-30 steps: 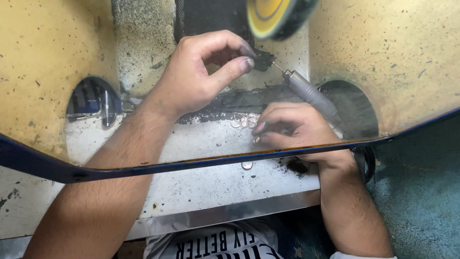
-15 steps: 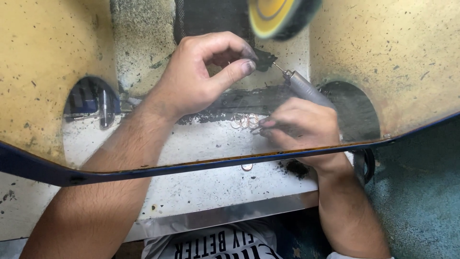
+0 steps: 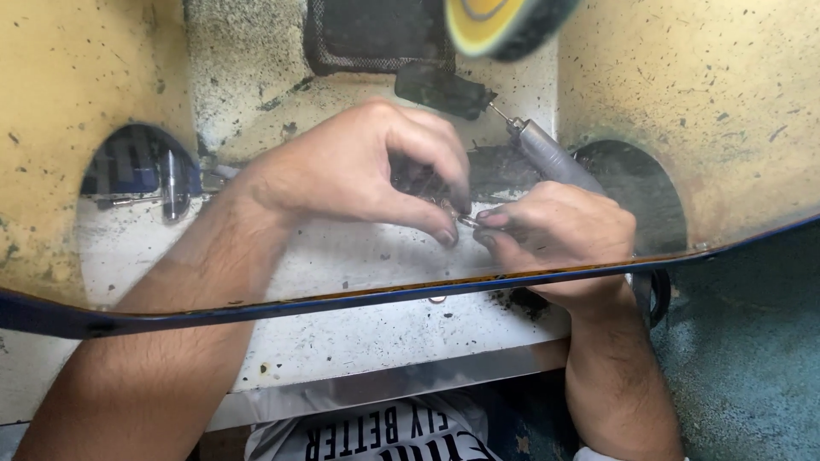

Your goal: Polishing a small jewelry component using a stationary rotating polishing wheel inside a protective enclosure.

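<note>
My left hand (image 3: 359,175) arches over the middle of the speckled white table (image 3: 359,341), thumb and forefinger pinched together on a small shiny metal piece (image 3: 465,219); the piece is tiny and mostly hidden, so I can't make out its shape. My right hand (image 3: 555,239) meets it from the right, fingertips (image 3: 494,219) closed onto the same little piece, touching my left fingertips. In that same right hand lies a slim grey metal rotary handpiece (image 3: 551,158), held along the palm, its thin bit pointing up and away toward the table's far edge. The bit's tip sits against a dark flat block (image 3: 440,88) near the far edge. Just past that, at the very top of my view, a yellow and black round wheel (image 3: 504,21) pokes in, blurred. Both hands work behind a stained yellowish clear shield with a blue rim (image 3: 342,300), which curves across in front of me. Off toward the left edge of the table, seen through a round opening in the shield, stands a small metal cylinder (image 3: 171,183) beside something blue and ribbed (image 3: 128,166). A dark clump of dust (image 3: 525,300) lies under my right wrist, near the table's near edge.
</note>
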